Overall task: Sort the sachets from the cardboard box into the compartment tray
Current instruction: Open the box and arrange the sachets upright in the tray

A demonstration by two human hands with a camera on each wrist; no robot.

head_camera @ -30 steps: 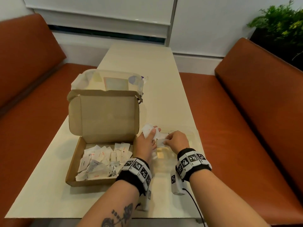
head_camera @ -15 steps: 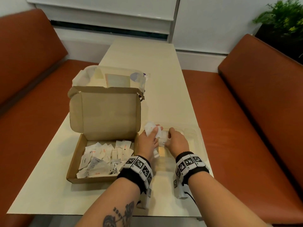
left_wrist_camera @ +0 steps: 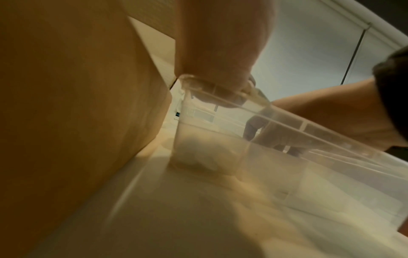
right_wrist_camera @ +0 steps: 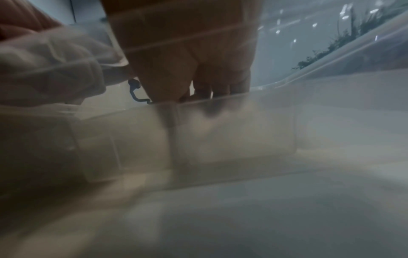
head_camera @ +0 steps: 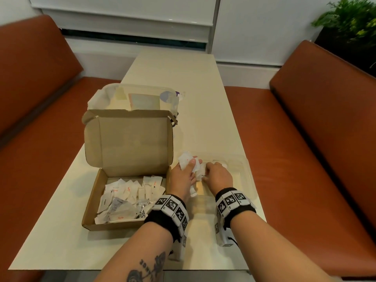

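Head view, bench: your cream bench carries everything, set between two brown seats.
Cardboard box: lid raised, on your left, loose sachets heaped inside.
Compartment tray: clear plastic, just right of the box, under both hands.
Left hand: your fingers are clamped on a bunch of white sachets over the tray's left end.
Right hand: fingers curled, pinching a small sachet beside your left hand.

Cream table flanked on both sides by brown upholstered benches, clear lidded plastic container on table toward far end, green plant beyond table's far right corner, white wall panels behind.
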